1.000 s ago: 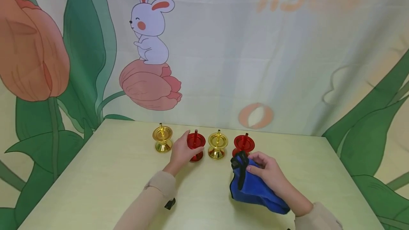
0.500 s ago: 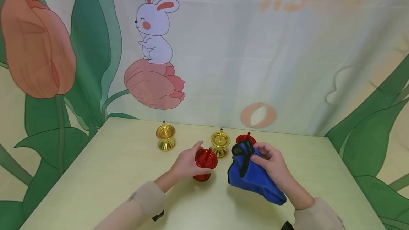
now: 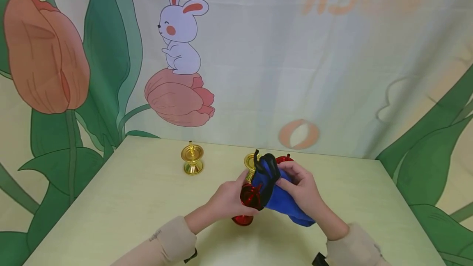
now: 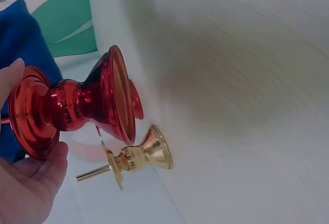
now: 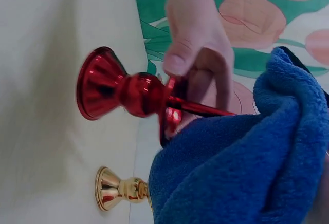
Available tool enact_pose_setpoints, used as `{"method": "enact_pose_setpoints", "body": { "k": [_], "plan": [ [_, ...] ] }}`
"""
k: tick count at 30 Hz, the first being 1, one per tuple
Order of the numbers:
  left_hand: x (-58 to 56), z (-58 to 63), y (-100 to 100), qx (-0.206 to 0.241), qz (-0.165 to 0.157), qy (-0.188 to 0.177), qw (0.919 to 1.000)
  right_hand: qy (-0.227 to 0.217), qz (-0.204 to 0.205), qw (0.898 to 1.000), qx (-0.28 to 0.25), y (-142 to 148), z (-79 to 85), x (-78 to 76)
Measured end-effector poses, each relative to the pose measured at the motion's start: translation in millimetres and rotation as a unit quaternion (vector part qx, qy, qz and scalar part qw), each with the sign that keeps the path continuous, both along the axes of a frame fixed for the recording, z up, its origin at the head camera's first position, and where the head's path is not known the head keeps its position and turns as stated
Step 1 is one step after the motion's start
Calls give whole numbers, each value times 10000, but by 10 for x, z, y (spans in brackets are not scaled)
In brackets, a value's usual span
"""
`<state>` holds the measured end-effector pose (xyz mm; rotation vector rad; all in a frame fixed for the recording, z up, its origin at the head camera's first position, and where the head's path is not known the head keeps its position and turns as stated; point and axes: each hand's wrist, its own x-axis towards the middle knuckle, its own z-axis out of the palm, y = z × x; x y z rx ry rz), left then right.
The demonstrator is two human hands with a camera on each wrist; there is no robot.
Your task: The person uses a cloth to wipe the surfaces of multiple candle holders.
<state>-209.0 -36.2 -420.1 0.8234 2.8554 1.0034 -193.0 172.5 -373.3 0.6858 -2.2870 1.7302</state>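
My left hand (image 3: 229, 200) grips a red candle holder (image 4: 67, 103) by the rim of its dish, thumb on one side and fingers on the other. The holder hangs over the table, its flared base downward. In the right wrist view the spike (image 5: 203, 109) runs up against a blue towelling cloth (image 5: 231, 167). My right hand (image 3: 301, 184) pinches that cloth, which has black edging and hangs in folds. In the head view the cloth overlaps the holder's dish. A gold candle holder (image 3: 250, 162) is partly hidden behind the cloth.
Another gold candle holder (image 3: 193, 159) stands upright at the back left of the pale table (image 3: 122, 200). A second red one (image 3: 283, 159) is mostly hidden behind the right hand and cloth. A curtain (image 3: 251, 73) with a printed rabbit and tulips hangs behind the table.
My left hand has taken the red candle holder from the back row and brought it nearer and rightward. My right hand has moved the cloth left, up against the holder.
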Motion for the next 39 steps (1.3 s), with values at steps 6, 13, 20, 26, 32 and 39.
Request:
{"method": "enact_pose_setpoints", "body": {
  "k": [6, 13, 20, 26, 32, 39],
  "plan": [
    [22, 72, -3, 77, 60, -89, 9999, 121, 860, 9958, 305, -91, -66, 92],
    [44, 146, -44, -398, 353, 162, 9984, -50, 1519, 9884, -80, -87, -94, 136],
    [74, 209, -66, -826, 401, 442, 9948, 49, 810, 9964, -228, -138, -181, 105],
    [121, 293, -61, -1000, 329, 647, 9923, -530, -119, 9985, 9, -208, -240, 74],
    [169, 354, -22, -1089, 152, 899, 9899, -1228, -327, 9915, 270, -266, -262, 52],
    [214, 370, 14, -1424, 28, 1390, 9800, -1762, -394, 9831, 287, -305, -229, 78]
  ]
}}
